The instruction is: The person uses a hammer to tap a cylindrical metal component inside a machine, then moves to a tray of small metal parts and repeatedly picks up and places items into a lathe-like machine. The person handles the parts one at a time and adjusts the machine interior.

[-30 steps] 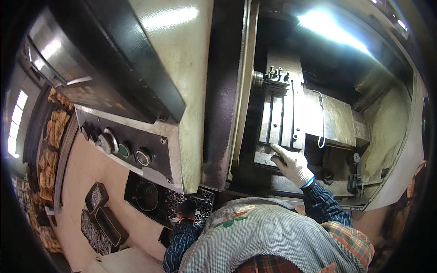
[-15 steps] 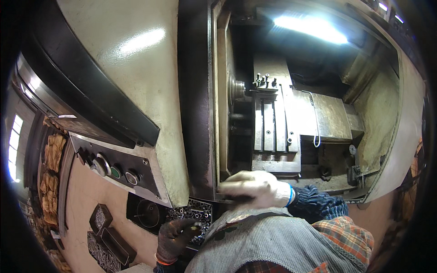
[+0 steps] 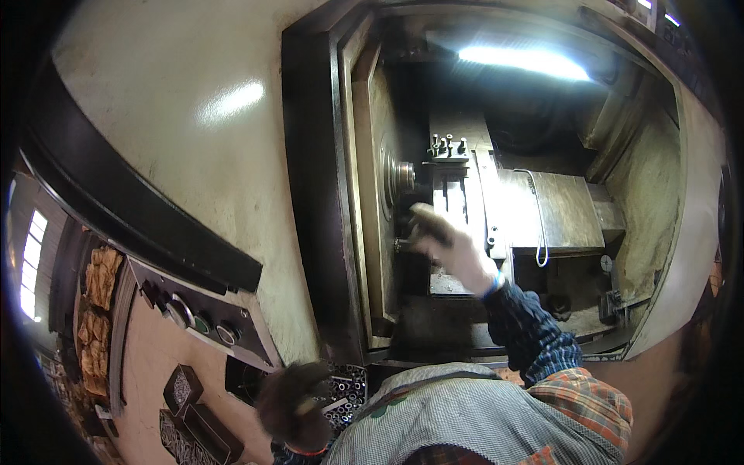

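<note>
My right hand (image 3: 453,252), in a white glove with darkened fingers, reaches into the lathe. It is between the chuck (image 3: 404,177) and the slotted slide (image 3: 453,283), apart from the chuck. Motion smears its fingers, so any grip is unclear. My left hand (image 3: 293,407), in a dark glove, is low at the left, by a tray of small metal ring-shaped parts (image 3: 349,391). Its fingers look curled, with a small pale spot among them that I cannot make out. A tool post (image 3: 449,151) with several upright bolts stands on the slide, right of the chuck.
The dark door edge (image 3: 318,194) rises left of the machine opening. A control panel (image 3: 198,314) with knobs and buttons is at the left. Dark bins (image 3: 203,434) with metal pieces sit at the lower left. A white looped cable (image 3: 540,225) hangs over the slide cover.
My right hand has moved up and into the machine from its lower front edge. My left hand stays by the parts tray and has shifted slightly. The whole view has turned a little.
</note>
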Tool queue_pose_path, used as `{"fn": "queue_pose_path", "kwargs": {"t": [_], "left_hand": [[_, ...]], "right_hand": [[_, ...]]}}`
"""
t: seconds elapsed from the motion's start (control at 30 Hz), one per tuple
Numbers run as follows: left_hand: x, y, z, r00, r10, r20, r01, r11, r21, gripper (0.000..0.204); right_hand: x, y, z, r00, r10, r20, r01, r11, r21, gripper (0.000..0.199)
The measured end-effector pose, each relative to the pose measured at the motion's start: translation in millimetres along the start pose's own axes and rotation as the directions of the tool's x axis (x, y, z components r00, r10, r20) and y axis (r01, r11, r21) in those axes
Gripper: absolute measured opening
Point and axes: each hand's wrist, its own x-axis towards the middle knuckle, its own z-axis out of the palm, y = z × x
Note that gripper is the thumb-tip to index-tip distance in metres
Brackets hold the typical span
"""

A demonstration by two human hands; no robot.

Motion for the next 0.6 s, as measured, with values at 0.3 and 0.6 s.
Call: {"fn": "queue_pose_path", "kwargs": {"t": [0.3, 0.6], "left_hand": [[11, -70, 7, 0.737, 0.035, -0.675, 0.200, 0.943, 0.267, 0.065], [14, -78, 3, 0.848, 0.213, -0.486, 0.049, 0.880, 0.472, 0.056]], "right_hand": [[122, 168, 2, 0.769, 0.609, -0.194, -0.256, 0.571, 0.780, 0.052], [176, 227, 21, 0.705, 0.676, -0.214, -0.057, 0.354, 0.934, 0.043]]}}
